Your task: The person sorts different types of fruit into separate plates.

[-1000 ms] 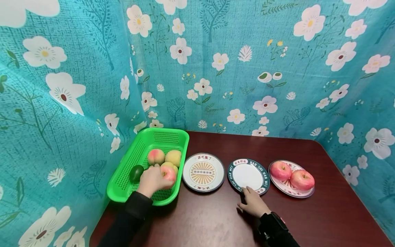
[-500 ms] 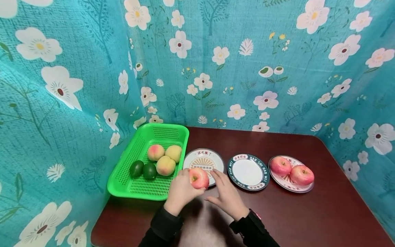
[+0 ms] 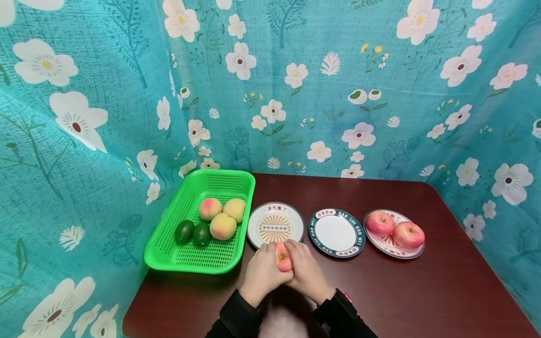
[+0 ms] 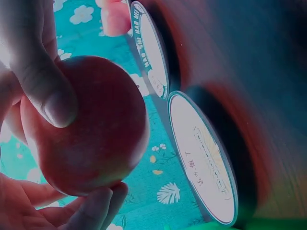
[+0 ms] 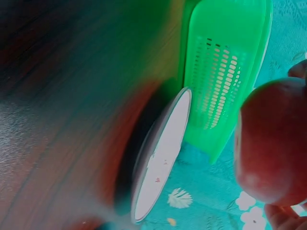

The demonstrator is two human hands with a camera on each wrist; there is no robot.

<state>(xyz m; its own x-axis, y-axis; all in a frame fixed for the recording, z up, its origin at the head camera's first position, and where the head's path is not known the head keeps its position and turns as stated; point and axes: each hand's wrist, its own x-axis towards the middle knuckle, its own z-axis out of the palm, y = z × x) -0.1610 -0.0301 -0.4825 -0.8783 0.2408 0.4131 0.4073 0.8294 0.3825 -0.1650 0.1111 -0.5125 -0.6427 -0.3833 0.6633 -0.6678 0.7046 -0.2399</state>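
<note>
A pink-red apple (image 3: 284, 257) is held up between both hands, in front of the left plate (image 3: 275, 225). My left hand (image 3: 264, 270) grips it from the left, while my right hand (image 3: 307, 271) has its fingers round the other side. In the left wrist view a thumb (image 4: 60, 108) lies across the apple (image 4: 105, 139) and fingertips support it from below. The right wrist view shows the apple (image 5: 273, 143) at the right edge, with only fingertips of a hand visible. Part of the left plate is hidden behind the hands.
A green basket (image 3: 162, 239) at left holds several peaches (image 3: 223, 226) and two avocados (image 3: 201, 234). A green-rimmed plate (image 3: 336, 233) sits in the middle. Two apples (image 3: 408, 234) lie on the right plate (image 3: 401, 255). A flowered curtain (image 3: 317, 94) stands behind the brown table (image 3: 448, 281).
My left hand has lifted the apple out of the basket and carried it right. My right hand has left the green-rimmed plate and moved left to take hold of the apple too.
</note>
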